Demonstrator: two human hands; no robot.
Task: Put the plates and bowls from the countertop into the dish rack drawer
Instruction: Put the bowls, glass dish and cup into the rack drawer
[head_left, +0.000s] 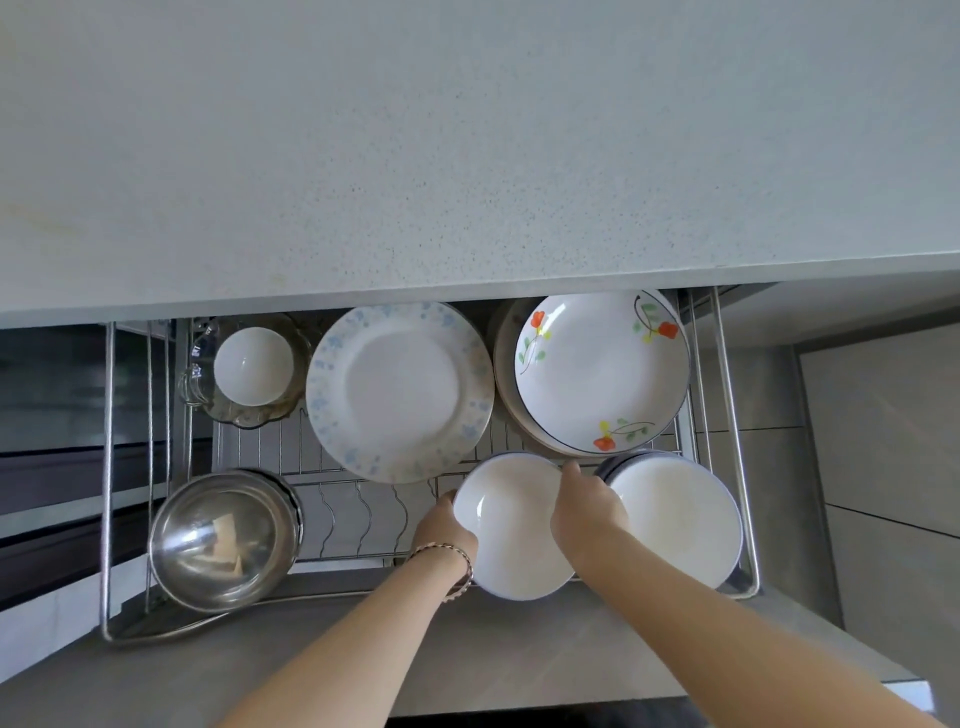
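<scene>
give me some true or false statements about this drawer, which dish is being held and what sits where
1. The left hand and the right hand both hold the white bowl. True.
2. The steel bowl sits at the front right of the dish rack. False: it sits at the front left.
3. The flowered plate lies at the back right. True.
4. The small white bowl sits inside the steel bowl. False: it sits in a glass dish at the back left.
5. A bracelet is on the left wrist. True.
</scene>
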